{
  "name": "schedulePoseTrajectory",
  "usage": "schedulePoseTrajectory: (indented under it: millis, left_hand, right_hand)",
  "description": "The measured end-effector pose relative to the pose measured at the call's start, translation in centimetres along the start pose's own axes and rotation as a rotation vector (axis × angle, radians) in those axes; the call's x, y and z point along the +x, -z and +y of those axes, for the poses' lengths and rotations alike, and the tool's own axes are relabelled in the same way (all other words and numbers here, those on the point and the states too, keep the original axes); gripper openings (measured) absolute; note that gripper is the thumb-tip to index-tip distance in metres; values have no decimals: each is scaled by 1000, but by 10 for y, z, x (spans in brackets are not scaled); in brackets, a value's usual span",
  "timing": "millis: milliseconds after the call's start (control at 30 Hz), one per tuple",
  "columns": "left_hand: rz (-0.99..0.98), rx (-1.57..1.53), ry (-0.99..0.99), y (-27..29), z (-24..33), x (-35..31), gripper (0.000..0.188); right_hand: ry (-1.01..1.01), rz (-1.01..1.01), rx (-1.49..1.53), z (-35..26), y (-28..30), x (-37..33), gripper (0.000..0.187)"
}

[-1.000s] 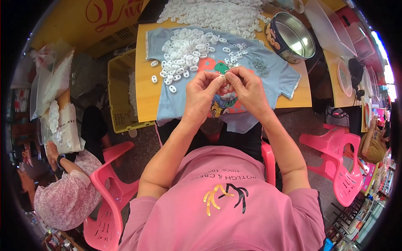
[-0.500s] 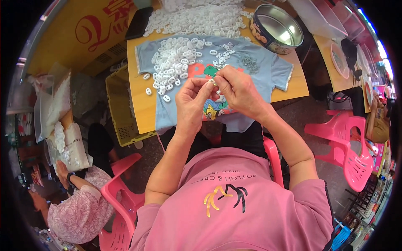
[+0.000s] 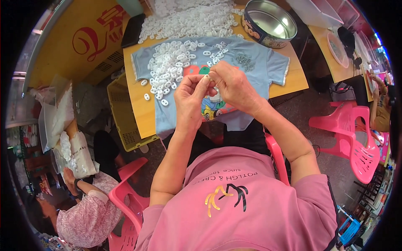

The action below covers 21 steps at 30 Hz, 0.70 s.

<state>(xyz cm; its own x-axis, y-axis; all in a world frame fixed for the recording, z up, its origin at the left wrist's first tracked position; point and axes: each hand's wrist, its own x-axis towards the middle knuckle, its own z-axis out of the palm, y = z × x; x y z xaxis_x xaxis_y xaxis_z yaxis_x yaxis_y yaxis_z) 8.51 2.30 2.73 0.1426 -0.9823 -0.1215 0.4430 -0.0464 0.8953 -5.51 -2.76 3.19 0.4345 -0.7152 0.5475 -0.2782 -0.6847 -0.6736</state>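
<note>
My left hand (image 3: 189, 98) and my right hand (image 3: 236, 88) meet over a grey-blue T-shirt (image 3: 270, 62) spread on the table. Thumbs and fingertips of both are pinched together around something tiny, mostly hidden by the fingers. A pile of white oval pieces with two holes (image 3: 165, 75) lies on the shirt, just beyond my left hand. Past my fingertips sits a small group of white pieces with dark holes (image 3: 217, 53). To its right is a little heap of thin grey-green parts (image 3: 244, 62), too small to name.
A larger heap of white pieces (image 3: 188, 23) covers the table's far side. Beside it stand a round open tin (image 3: 261, 38) and a black flat object (image 3: 133, 31). A yellow crate (image 3: 125, 125) is left of the table. Another person (image 3: 90, 209) sits at left; a pink chair (image 3: 364, 142) stands right.
My hands stay pinched together at nearly the same spot, with the fingers slightly shifted. The whole view has moved a little; the piles look unchanged.
</note>
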Motion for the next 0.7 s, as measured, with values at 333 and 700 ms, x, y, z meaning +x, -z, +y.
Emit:
schedulePoseTrajectory:
  millis: [333, 700]
  left_hand:
    - [-123, -129, 82, -3, 20, -7, 13]
    - [-127, -67, 69, -5, 21, -11, 15]
  right_hand:
    - [-269, -119, 261, -11, 32, 4, 16]
    - [85, -153, -16, -16, 45, 18, 12]
